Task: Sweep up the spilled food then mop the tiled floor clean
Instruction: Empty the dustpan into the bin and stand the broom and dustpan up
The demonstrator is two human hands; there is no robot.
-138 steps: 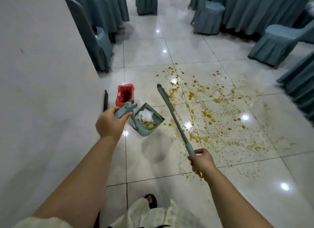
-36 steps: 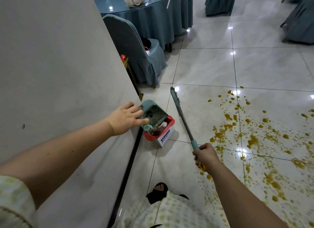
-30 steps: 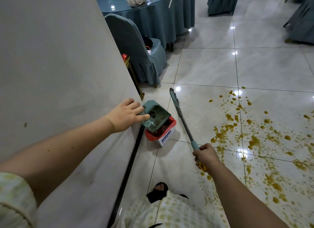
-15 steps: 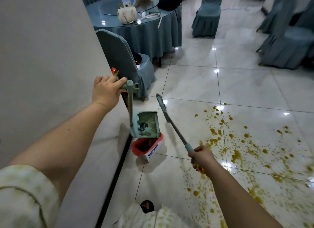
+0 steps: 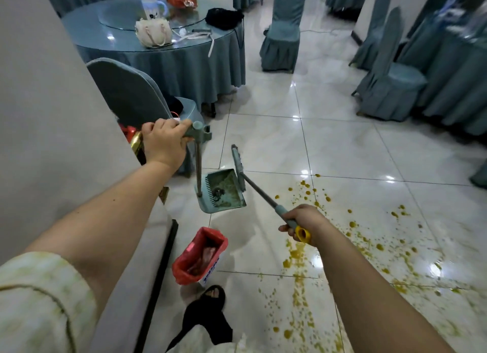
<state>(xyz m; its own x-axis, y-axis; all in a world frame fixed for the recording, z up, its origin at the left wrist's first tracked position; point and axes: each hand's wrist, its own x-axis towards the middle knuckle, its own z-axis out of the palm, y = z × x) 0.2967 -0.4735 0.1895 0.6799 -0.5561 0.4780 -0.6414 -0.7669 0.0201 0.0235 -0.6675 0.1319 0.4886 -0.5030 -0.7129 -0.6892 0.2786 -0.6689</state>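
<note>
My left hand (image 5: 164, 142) grips the top handle of a teal long-handled dustpan (image 5: 223, 192), which hangs above the floor with a few dark scraps in its pan. My right hand (image 5: 303, 219) holds the teal broom (image 5: 259, 190) by its grip, just above the yellow end cap. The broom head points up beside the dustpan's right edge. A small bin with a red bag (image 5: 201, 255) stands on the tiles below the dustpan, by the wall. Orange-yellow spilled food (image 5: 369, 244) dots the tiled floor on the right.
A pale wall (image 5: 47, 142) fills the left side, with a dark baseboard. A covered chair (image 5: 131, 97) stands just beyond the wall corner. Behind it is a round table (image 5: 163, 47) with bags and a cup. More covered chairs (image 5: 387, 81) line the right. My sandalled foot (image 5: 210, 313) is below.
The dustpan was tipped over the red-bagged bin, then lifted up and away from it. It now hangs farther from the bin. My right hand kept the broom raised throughout.
</note>
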